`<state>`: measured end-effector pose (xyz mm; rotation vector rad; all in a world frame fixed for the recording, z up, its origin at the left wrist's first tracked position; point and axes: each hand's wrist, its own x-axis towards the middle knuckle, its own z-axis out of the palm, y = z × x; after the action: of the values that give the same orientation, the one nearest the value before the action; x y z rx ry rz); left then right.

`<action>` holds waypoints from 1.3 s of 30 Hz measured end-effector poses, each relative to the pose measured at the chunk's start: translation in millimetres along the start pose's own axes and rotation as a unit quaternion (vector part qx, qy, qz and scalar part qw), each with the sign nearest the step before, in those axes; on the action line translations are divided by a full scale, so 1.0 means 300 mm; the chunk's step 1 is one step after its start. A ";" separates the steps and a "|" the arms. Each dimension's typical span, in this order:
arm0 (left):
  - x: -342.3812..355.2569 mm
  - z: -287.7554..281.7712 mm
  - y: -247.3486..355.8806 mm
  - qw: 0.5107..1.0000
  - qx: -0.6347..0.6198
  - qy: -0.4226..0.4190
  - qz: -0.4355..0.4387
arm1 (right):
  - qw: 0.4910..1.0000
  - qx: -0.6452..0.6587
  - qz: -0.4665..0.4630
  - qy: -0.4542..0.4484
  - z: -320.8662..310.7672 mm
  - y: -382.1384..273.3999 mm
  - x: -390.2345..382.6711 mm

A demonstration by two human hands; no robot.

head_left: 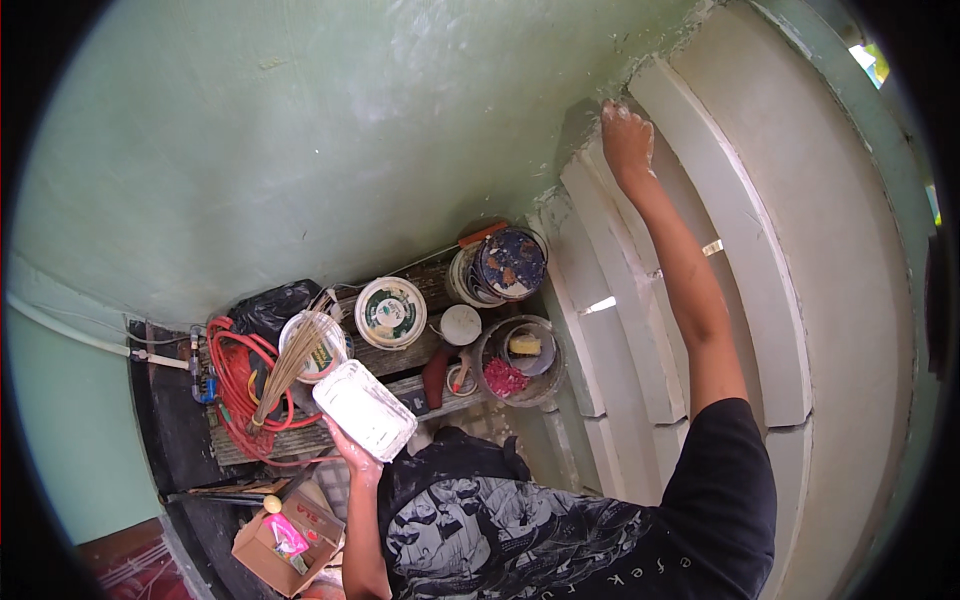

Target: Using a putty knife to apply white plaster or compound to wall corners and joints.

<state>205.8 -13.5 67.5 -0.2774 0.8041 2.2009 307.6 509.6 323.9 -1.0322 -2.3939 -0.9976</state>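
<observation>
My left hand (354, 450) grips the lower edge of a shallow white rectangular tray (366, 408), coated inside with white paste. It is held low, in front of my dark shirt. My right arm reaches far up to the right. There my right hand (627, 142) is against the seam where the green wall (380, 130) meets the pale curved slats (715, 145). Its fingers are curled, with white smears on the knuckles. Whatever they might hold is hidden.
Below the wall, a wooden bench (440, 384) carries lidded tubs (391, 313), a dark-topped bucket (511, 263) and a round basin (545, 388) with a sponge. Further left lie a red hose (235, 420) and a stick broom (290, 370). A cardboard box (262, 550) sits lower left.
</observation>
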 end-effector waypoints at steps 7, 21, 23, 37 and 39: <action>0.031 -0.015 -0.048 1.000 -0.017 -0.001 -0.015 | 0.995 0.035 0.007 -0.090 0.200 -0.049 -0.109; 0.121 0.005 -0.157 0.996 -0.065 0.029 -0.044 | 0.993 -0.010 0.041 -0.106 0.100 0.061 0.039; 0.125 0.004 -0.159 0.996 -0.067 0.026 -0.050 | 0.988 -0.035 0.034 -0.144 0.126 0.075 0.015; 0.110 -0.084 -0.131 0.995 -0.085 0.034 -0.032 | 0.996 -0.010 0.004 -0.084 0.046 0.056 -0.111; 0.096 -0.094 -0.121 0.997 -0.071 0.028 -0.017 | 0.996 -0.032 0.024 -0.078 0.038 0.066 -0.115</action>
<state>211.0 4.4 16.4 -0.4218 0.6688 2.2309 345.0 510.3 306.3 -1.2254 -2.4613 -1.0186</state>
